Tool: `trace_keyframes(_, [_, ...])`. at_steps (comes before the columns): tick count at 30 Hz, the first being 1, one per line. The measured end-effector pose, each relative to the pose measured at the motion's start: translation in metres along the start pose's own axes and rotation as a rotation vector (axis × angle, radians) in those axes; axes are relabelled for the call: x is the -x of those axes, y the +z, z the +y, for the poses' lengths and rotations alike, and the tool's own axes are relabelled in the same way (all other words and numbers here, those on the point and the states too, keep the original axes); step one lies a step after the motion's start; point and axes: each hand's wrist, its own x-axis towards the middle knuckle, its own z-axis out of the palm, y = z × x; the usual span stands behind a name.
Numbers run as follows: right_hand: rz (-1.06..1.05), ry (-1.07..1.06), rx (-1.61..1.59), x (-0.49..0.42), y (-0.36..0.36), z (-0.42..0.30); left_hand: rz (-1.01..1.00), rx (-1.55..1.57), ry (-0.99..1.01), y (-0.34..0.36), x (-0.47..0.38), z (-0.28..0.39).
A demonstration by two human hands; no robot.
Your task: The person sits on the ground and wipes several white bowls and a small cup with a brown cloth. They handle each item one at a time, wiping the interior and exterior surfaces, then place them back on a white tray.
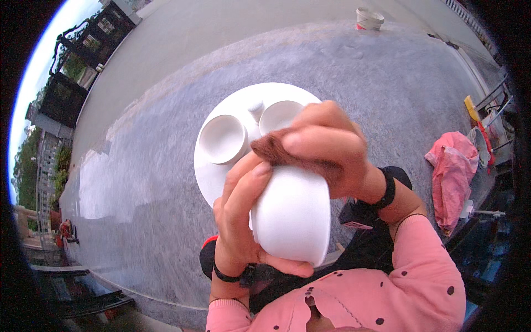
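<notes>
A white rounded bowl (292,211), tipped on its side, is gripped by my left hand (242,207), with fingers at its upper edge and the thumb underneath. My right hand (336,145) pinches a folded brown cloth (276,149) against the bowl's upper edge. Beyond my hands stands a round white table (203,178). On it are a white bowl (222,140) at the left and another white bowl (282,116), partly hidden by my right hand. A small white object (256,108) lies between them; its kind is unclear.
The round table stands on a grey, partly wet concrete floor (145,178). A white bucket (369,19) is far off at the top right. Pink cloth (452,174) hangs at the right near a metal frame. A balustrade (43,174) runs along the far left.
</notes>
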Motion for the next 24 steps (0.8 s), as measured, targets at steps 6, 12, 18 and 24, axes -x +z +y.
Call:
trace_keyframes(6, [0.079,0.086,0.050,0.007,0.009,0.006,0.164,0.287,-0.388,0.007,0.011,0.016])
trace_keyframes(12, [0.082,0.035,0.018,0.007,0.008,0.004,0.081,-0.199,0.099,0.005,0.000,0.005])
trace_keyframes(18, [0.016,0.309,-0.182,0.008,0.019,0.005,0.087,-0.337,0.221,-0.003,-0.013,0.007])
trace_keyframes(24, [-0.003,0.021,0.173,0.010,0.003,0.004,0.168,0.265,-0.348,0.006,0.003,0.013])
